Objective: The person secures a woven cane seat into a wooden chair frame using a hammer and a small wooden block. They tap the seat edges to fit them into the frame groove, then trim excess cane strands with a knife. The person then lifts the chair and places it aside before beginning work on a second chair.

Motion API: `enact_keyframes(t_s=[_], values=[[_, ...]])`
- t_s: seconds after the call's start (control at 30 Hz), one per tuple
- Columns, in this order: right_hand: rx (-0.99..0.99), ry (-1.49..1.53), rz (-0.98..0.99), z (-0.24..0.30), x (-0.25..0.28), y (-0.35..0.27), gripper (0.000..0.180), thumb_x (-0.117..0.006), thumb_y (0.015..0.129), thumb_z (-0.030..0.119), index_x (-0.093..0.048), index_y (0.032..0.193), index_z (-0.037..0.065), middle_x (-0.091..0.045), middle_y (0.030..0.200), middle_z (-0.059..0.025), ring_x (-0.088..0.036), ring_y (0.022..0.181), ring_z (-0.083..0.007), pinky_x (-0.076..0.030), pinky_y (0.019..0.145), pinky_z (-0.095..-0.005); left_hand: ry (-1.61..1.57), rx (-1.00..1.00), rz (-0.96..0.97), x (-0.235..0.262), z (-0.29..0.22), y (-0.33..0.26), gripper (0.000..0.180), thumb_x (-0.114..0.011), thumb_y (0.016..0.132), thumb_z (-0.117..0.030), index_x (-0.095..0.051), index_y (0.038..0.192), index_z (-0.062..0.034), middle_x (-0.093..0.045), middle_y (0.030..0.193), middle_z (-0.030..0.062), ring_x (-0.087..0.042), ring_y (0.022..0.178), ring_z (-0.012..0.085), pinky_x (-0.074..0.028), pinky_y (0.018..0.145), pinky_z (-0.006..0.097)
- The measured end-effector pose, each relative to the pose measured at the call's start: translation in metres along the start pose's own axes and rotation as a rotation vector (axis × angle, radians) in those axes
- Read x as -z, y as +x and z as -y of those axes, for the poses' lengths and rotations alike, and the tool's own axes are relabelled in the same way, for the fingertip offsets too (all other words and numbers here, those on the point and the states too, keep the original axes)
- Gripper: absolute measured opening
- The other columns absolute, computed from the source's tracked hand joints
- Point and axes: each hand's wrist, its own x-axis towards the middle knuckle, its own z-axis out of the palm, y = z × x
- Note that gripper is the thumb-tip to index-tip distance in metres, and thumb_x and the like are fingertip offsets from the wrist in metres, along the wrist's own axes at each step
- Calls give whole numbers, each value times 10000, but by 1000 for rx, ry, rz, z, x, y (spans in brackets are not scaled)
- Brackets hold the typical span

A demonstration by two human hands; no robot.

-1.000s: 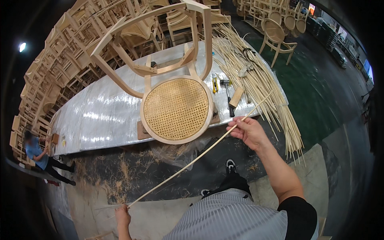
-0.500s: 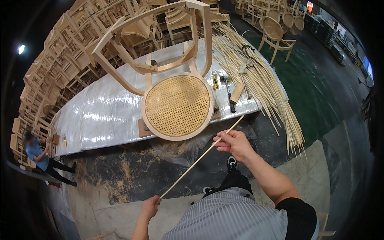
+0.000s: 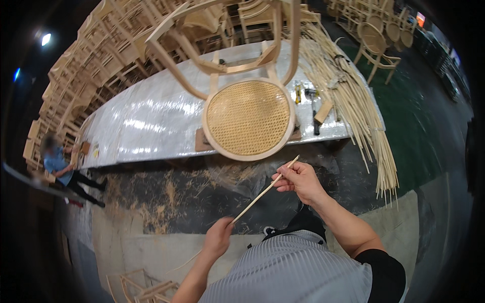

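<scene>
A thin pale rattan strip [image 3: 256, 199] slants between my hands in front of the table. My right hand [image 3: 299, 183] pinches it near its upper end, thumb against fingers, and a short tip sticks out above. Lower down, my left hand [image 3: 219, 237] is closed around it, slightly blurred. A fine tail of it trails below the left wrist. Beyond my hands lies a wooden chair [image 3: 208, 108] on its back, its round back panel of woven cane [image 3: 247, 118] toward me at the table edge. Neither hand touches the chair.
The table [image 3: 141, 121] is covered in shiny plastic film. On it are a hammer [image 3: 316, 113], a yellow cutter [image 3: 298, 94], a wood block [image 3: 324, 111] and a rattan bundle [image 3: 361, 121] overhanging the edge. Stacked chair frames [image 3: 96, 70] stand behind; another person [image 3: 63, 169] works far left. Shavings litter the floor.
My left hand has slid up along the strip toward my right hand, so the span between them is shorter. A tail now shows behind the left hand. The head view has shifted.
</scene>
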Motion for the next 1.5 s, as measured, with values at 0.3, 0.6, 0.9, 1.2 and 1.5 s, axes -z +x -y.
enact_keyframes(t_s=[0.3,0.6,0.9,1.2,1.5], values=[[-61,244,121,-14,-10,1,199,-613,1099,169,-636,1163,-17,-767,1035,-190,-794,840,-237,-672,713,-317,-97,-177,-311,-26,-27,12,127,-688,1037,-152,-742,1034,-38,-647,744,120,-620,614,230,-484,598,335],[76,80,-8,-5,6,9,146,-622,1092,148,-569,1140,21,-764,1002,-205,-793,804,-238,-671,663,-309,-124,-116,-222,-47,-56,41,138,-704,1026,-144,-754,1096,-37,-653,767,109,-619,641,225,-488,609,333],[32,478,142,18,71,36,146,-582,1116,193,-578,1163,55,-761,1047,-243,-803,843,-300,-693,697,-359,-72,-168,-292,-61,-144,112,135,-735,980,-62,-791,1101,-40,-624,748,81,-595,641,189,-462,600,332],[6,601,292,71,124,90,159,-548,1128,202,-593,1156,52,-765,1057,-240,-806,873,-313,-705,719,-381,-74,-204,-359,-80,-203,179,160,-728,966,-28,-781,1116,-29,-596,724,58,-564,618,169,-436,577,323],[119,392,354,126,112,134,175,-570,1122,225,-570,1154,53,-766,1008,-214,-802,823,-278,-695,673,-374,-99,-121,-405,-70,-230,206,171,-708,981,-35,-768,1141,-29,-603,725,76,-592,616,186,-461,579,329]])
